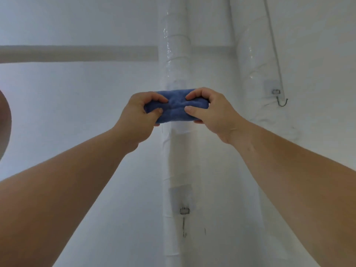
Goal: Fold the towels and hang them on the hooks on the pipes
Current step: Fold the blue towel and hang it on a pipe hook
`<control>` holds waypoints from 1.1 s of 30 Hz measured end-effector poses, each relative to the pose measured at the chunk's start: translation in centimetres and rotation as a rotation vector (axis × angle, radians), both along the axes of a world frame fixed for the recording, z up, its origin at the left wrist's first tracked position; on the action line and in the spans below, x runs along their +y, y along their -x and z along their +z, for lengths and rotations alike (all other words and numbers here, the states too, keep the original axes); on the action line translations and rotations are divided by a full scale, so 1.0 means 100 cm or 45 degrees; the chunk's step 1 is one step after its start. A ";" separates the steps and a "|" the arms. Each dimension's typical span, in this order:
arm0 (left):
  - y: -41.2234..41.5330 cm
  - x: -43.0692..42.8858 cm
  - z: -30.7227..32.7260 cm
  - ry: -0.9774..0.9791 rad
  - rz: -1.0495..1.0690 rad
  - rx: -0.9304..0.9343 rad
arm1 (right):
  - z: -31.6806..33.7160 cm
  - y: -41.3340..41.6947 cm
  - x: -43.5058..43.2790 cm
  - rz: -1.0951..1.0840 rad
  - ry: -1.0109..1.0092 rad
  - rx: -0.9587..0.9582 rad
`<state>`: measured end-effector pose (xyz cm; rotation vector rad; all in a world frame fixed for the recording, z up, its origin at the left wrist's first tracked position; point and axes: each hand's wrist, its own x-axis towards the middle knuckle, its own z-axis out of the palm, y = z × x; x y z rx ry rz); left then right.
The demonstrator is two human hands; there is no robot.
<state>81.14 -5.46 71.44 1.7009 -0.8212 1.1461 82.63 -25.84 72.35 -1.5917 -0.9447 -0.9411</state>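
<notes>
A folded blue towel point(176, 107) is held up against the middle white wrapped pipe point(178, 162), over a clear adhesive pad. My left hand point(141, 116) grips its left end with curled fingers. My right hand point(210, 110) pinches its right end between thumb and fingers. Any hook behind the towel is hidden. Lower on the same pipe a metal hook point(184, 222) hangs bare. Another bare metal hook point(281, 100) sits on the right pipe point(256, 74).
A white wall lies behind the pipes, with a horizontal white pipe point(77, 53) running across at the upper left. A thin cable point(274, 45) runs down by the right pipe. A dark rounded shape point(4, 122) shows at the left edge.
</notes>
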 end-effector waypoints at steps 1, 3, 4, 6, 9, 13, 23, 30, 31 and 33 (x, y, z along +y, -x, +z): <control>-0.002 0.000 0.011 0.007 0.009 -0.019 | 0.012 -0.002 0.000 0.004 0.004 -0.013; -0.008 0.000 0.032 0.029 0.017 -0.052 | 0.034 -0.006 0.000 0.001 0.010 -0.044; -0.011 0.000 0.041 0.041 0.016 -0.065 | 0.044 -0.007 0.001 -0.014 0.017 -0.067; -0.018 0.000 0.056 0.065 0.014 -0.071 | 0.060 -0.011 0.002 -0.071 0.036 -0.103; -0.033 -0.003 0.066 0.060 0.051 -0.034 | 0.072 -0.022 0.004 -0.171 0.042 -0.084; -0.054 -0.005 0.062 0.051 0.096 -0.008 | 0.065 -0.047 0.006 -0.257 0.016 -0.058; -0.070 -0.003 0.057 0.110 0.039 -0.052 | 0.064 -0.055 0.009 -0.139 -0.035 0.027; -0.071 -0.001 0.041 0.123 0.024 0.010 | 0.047 -0.052 0.011 -0.140 -0.039 0.120; -0.070 -0.001 0.041 0.100 0.111 -0.026 | 0.047 -0.050 0.012 -0.252 -0.002 0.068; -0.068 -0.003 0.040 -0.081 0.568 -0.226 | 0.047 -0.048 0.015 -0.685 0.153 -0.130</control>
